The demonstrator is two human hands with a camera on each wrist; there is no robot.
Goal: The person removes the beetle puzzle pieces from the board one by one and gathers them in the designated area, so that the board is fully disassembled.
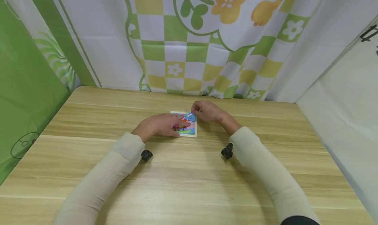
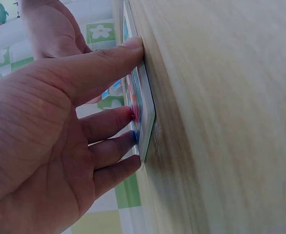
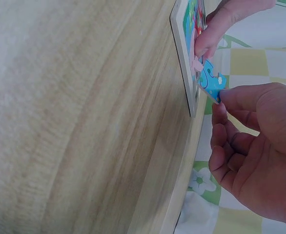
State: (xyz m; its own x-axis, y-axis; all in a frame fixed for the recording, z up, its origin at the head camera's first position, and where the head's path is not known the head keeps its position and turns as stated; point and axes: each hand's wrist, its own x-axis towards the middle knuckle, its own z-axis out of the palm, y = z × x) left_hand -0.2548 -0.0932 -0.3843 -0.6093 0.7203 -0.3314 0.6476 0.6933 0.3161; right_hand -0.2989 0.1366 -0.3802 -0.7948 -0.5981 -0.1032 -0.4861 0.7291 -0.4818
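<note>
A small square picture puzzle [image 1: 192, 132] with a pale border lies on the wooden table. My left hand [image 1: 163, 124] rests on it from the left, fingers stretched across the picture. In the left wrist view, its thumb and fingertips touch the puzzle's border and face. Beyond the far right corner, my right hand [image 1: 208, 111] pinches a blue puzzle piece [image 3: 211, 81] between thumb and index finger. The right wrist view shows this piece tilted up from the board at that corner, its other fingers loosely curled.
The wooden table [image 1: 189, 185] extends around the puzzle on all sides. Behind its far edge hangs a green, white and yellow checked curtain [image 1: 177, 51]. Green cloth [image 1: 26, 87] hangs at the left, and a white surface [image 1: 345, 84] stands along the right.
</note>
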